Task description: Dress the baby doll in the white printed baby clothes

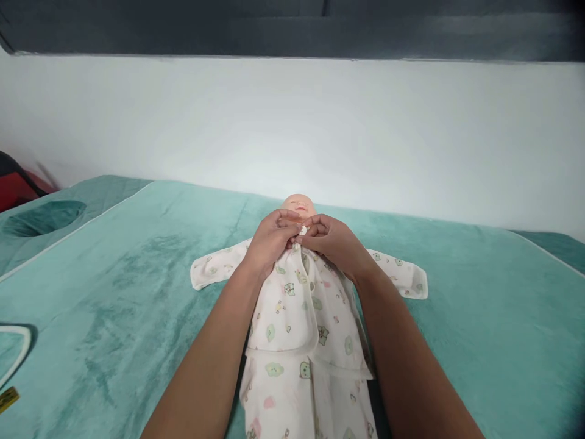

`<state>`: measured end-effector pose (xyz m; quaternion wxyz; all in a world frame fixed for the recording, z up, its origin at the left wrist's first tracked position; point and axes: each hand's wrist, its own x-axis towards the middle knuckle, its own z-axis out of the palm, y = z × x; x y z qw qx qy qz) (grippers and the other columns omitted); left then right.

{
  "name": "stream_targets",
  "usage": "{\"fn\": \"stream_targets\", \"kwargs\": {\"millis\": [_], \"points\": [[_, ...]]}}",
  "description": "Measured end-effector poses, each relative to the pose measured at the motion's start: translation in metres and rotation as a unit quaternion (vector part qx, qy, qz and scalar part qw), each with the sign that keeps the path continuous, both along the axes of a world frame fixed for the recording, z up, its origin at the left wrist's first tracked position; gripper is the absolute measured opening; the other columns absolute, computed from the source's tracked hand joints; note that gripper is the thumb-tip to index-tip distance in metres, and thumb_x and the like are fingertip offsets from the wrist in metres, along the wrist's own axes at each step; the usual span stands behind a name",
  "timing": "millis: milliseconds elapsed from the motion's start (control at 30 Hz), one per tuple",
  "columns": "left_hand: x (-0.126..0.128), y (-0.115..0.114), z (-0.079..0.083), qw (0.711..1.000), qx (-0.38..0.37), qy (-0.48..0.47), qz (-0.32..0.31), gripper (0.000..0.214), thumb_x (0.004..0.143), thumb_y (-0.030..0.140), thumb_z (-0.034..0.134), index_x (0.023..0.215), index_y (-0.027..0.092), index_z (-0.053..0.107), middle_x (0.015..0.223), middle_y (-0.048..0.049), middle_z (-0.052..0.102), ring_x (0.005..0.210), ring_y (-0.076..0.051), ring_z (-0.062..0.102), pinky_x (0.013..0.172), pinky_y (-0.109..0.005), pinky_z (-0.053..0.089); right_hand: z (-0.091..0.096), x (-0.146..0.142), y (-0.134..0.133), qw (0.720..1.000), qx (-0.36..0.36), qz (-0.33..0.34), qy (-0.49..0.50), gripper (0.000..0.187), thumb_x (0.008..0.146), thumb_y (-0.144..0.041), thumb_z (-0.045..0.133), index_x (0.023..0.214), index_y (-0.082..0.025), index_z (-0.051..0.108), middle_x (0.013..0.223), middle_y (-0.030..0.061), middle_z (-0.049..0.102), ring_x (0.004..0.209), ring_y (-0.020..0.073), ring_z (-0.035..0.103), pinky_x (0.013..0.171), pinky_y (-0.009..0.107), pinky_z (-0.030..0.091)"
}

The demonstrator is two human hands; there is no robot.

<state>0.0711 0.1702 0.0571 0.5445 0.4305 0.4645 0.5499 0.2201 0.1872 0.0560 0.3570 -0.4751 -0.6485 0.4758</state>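
Observation:
A baby doll [300, 200] lies on its back with its head toward the wall. It is dressed in a white baby jacket [286, 305] with green and pink prints, its sleeves stretched out to both sides. Below the jacket's hem show matching printed pants [283, 396]. At the doll's neck, my left hand [275, 239] is closed, fingertips pinching the collar edge. My right hand [329, 239] pinches the collar from the other side, fingertips almost meeting the left ones. A small white piece of collar pokes out between them. The jacket's front flaps overlap below my hands.
A teal plush cover [137, 292] spreads under the doll, with a round hole [46, 217] at the far left. A white wall [292, 128] rises behind. At the left edge are a white curved object [21, 350], a yellow label [8, 399] and a red-and-black item [16, 186].

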Motion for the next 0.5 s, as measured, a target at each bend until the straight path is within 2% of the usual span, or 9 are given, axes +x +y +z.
{"fn": "stream_targets", "kwargs": {"millis": [133,233,367,500], "points": [[-0.0037,0.0004,-0.0001,1.0,0.0,-0.023,-0.02,0.028,0.065,0.01,0.062,0.091,0.017,0.061,0.06,0.0054,0.051,0.047,-0.006,0.041,0.049,-0.02,0.034,-0.0009,0.0011,0.0005,1.0,-0.005,0.001,0.014,0.042,0.069,-0.038,0.073,0.104,-0.02,0.059,0.08,-0.0009,0.062,0.066,0.0112,0.053,0.056,0.022,0.041],[-0.0045,0.0009,-0.0005,1.0,0.006,0.003,-0.023,0.026,0.066,0.009,0.059,0.09,0.016,0.062,0.061,0.0045,0.051,0.048,-0.006,0.042,0.047,-0.02,0.033,-0.0022,0.001,0.0012,1.0,-0.004,0.001,0.021,0.043,0.07,-0.037,0.074,0.106,-0.02,0.059,0.078,-0.0015,0.06,0.066,0.0106,0.052,0.056,0.022,0.04],[-0.004,0.003,-0.0034,0.995,0.033,0.093,-0.006,0.022,0.071,0.015,0.057,0.091,0.017,0.063,0.069,0.0018,0.057,0.052,-0.008,0.047,0.047,-0.02,0.035,-0.0041,0.0024,0.0029,0.999,-0.015,-0.002,0.038,0.04,0.068,-0.034,0.074,0.103,-0.02,0.06,0.081,-0.0011,0.058,0.065,0.01,0.051,0.055,0.021,0.039],[-0.0057,0.0073,-0.0096,0.972,0.068,0.224,0.037,0.021,0.074,0.019,0.059,0.093,0.018,0.066,0.082,-0.001,0.064,0.058,-0.008,0.05,0.055,-0.021,0.039,-0.007,0.0039,0.0052,0.996,-0.034,0.009,0.081,0.03,0.07,-0.029,0.069,0.098,-0.021,0.062,0.084,-0.002,0.055,0.058,0.0072,0.046,0.053,0.022,0.037]]}}
